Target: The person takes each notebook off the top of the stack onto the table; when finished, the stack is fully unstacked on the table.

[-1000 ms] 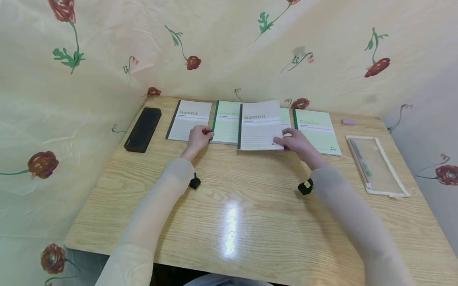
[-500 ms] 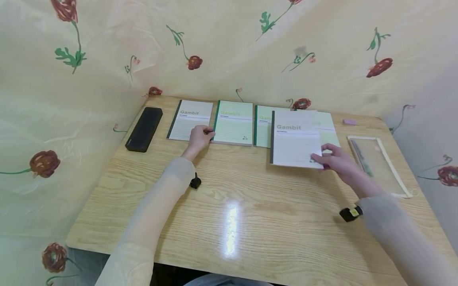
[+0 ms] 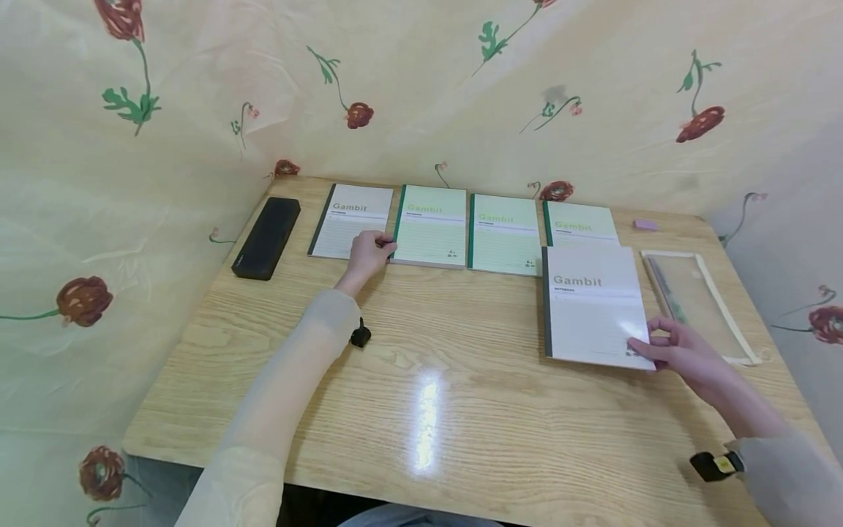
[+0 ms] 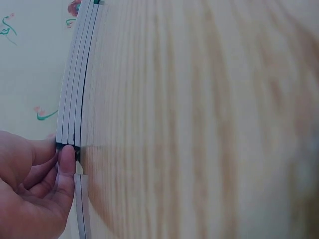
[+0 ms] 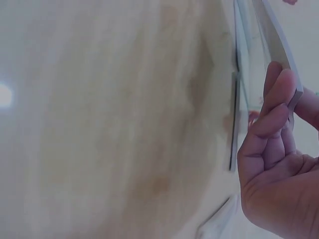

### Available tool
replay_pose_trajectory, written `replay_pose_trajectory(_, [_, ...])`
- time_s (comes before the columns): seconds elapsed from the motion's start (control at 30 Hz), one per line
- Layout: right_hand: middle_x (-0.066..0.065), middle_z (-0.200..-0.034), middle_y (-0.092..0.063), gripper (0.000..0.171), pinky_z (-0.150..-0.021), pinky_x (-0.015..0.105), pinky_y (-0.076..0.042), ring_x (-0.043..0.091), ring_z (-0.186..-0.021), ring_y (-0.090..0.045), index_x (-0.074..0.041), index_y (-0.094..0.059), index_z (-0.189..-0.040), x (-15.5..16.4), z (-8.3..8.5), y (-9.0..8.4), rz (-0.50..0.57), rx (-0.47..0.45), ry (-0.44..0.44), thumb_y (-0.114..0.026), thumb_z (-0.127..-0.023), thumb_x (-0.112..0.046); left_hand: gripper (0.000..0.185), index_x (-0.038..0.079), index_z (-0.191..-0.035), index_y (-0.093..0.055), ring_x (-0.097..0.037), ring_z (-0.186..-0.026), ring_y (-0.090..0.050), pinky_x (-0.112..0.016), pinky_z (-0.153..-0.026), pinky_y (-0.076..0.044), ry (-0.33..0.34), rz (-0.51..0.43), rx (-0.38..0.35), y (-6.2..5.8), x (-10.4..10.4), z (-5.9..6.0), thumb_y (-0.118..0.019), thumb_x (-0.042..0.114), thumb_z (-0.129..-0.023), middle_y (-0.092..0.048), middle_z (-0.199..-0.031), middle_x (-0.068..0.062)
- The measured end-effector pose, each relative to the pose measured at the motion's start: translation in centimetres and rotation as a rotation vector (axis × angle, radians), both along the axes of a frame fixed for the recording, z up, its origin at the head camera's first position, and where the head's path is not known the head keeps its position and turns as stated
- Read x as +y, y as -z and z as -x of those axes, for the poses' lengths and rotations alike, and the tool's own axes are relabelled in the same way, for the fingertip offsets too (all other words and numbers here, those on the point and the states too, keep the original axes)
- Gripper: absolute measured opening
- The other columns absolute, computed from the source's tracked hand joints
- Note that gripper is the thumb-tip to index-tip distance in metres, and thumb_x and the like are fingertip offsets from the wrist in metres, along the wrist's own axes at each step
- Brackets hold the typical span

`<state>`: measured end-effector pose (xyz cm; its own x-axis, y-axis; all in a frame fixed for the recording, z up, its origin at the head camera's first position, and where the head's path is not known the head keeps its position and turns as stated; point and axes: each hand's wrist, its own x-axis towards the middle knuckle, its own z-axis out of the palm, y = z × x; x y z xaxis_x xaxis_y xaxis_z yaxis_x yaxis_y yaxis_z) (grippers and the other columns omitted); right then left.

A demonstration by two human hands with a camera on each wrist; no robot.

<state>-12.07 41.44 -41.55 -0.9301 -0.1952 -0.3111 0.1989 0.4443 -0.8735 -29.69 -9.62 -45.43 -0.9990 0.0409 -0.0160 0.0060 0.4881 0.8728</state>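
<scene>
My right hand [image 3: 691, 359] pinches a white "Gambit" notebook [image 3: 593, 307] by its lower right corner. The notebook is lifted off the table and partly covers a green notebook [image 3: 582, 223] behind it. In the right wrist view, the fingers of the right hand [image 5: 274, 144] lie under the notebook's edge [image 5: 279, 40]. At the back, my left hand [image 3: 366, 256] pinches the lower spine corner of a green notebook [image 3: 431, 219]. The left wrist view shows the left hand [image 4: 37, 184] at the end of several stacked notebooks [image 4: 75, 84].
Left of the green ones lies a white notebook [image 3: 352, 212]; another green notebook [image 3: 503, 234] lies at the middle right. A black case [image 3: 266, 238] is at the far left of the wooden table [image 3: 316, 417]. A pink eraser [image 3: 645, 225] and a clear zip pouch [image 3: 714, 307] lie at the right.
My right hand has carried the white notebook rightward and toward the front edge, off the green notebooks, uncovering the middle ones. My left hand has stayed in place.
</scene>
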Motion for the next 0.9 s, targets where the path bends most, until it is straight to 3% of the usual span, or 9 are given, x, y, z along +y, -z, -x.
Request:
replay_pose_trajectory(0.4, [-0.003, -0.078, -0.07, 0.016, -0.062, 0.028, -0.044, 0.01, -0.063, -0.055, -0.009, -0.041, -0.1, 2.4, -3.3, 1.3, -0.014, -0.071, -0.009, -0.056, -0.102, -0.007, 0.022, -0.005, -0.115, -0.068, -0.025, -0.083, -0.066, -0.029, -0.07, -0.055, 0.004, 0.019, 0.014, -0.1, 0.0, 0.0, -0.062, 0.008, -0.099, -0.068, -0.105, -0.019])
replay_pose_trajectory(0.7, [0.0, -0.076, -0.069, 0.017, -0.061, 0.027, -0.043, 0.011, -0.062, -0.055, -0.004, -0.042, -0.098, 2.7, -3.8, 2.0, -0.095, -0.078, -0.01, -0.058, -0.102, -0.009, 0.023, -0.005, -0.117, -0.068, -0.025, -0.084, -0.066, -0.029, -0.071, -0.056, 0.008, 0.016, 0.004, -0.2, 0.1, -0.1, -0.062, 0.009, -0.099, -0.068, -0.107, -0.018])
replay_pose_trajectory(0.9, [-0.003, -0.07, -0.065, 0.02, -0.06, 0.028, -0.052, 0.01, -0.061, -0.057, -0.002, -0.039, -0.099, 2.8, -3.8, 2.0, -0.083, -0.097, -0.051, -0.057, -0.102, -0.009, 0.024, -0.005, -0.118, -0.068, -0.026, -0.086, -0.067, -0.03, -0.073, -0.056, 0.006, 0.023, 0.003, -0.2, 0.0, -0.1, -0.061, 0.009, -0.1, -0.068, -0.107, -0.018])
